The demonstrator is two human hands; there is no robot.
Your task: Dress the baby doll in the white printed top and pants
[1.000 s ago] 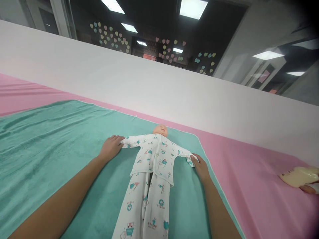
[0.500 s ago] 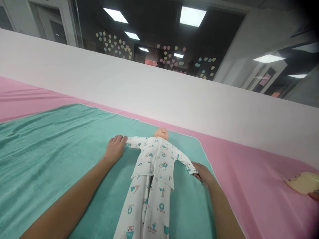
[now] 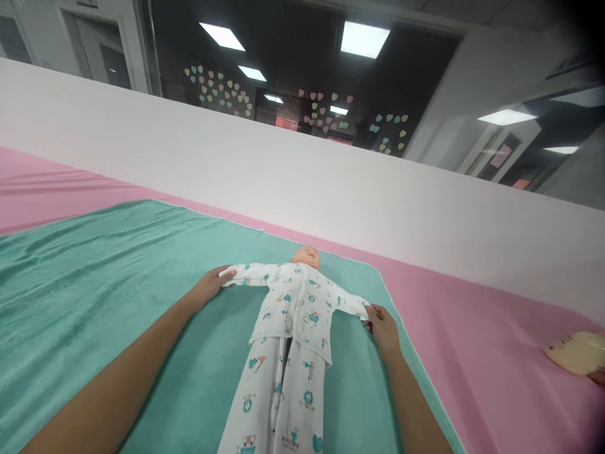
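A baby doll point(image 3: 307, 255) lies on its back in a white printed top point(image 3: 302, 302) and matching trousers point(image 3: 302, 391); its lower end runs out of view. The two sleeves stretch outward from its body. My left hand point(image 3: 210, 287) is closed on the cuff of the left-side sleeve point(image 3: 255, 274), thumb and fingers at its edge. At the other side, my right hand point(image 3: 384, 328) pinches the cuff of the right-side sleeve point(image 3: 352, 304). The doll's hands are not visible.
Under the doll spreads a green blanket point(image 3: 118, 271) on a pink sheet point(image 3: 472, 334). A yellowish object point(image 3: 576, 352) sits at the right edge. Behind runs a low white wall point(image 3: 283, 170) with dark glass above, dotted with heart stickers point(image 3: 220, 88).
My left hand has slid outward to the sleeve's end, which shows longer now. The right hand has moved slightly up and inward, lifting that sleeve to a straighter line.
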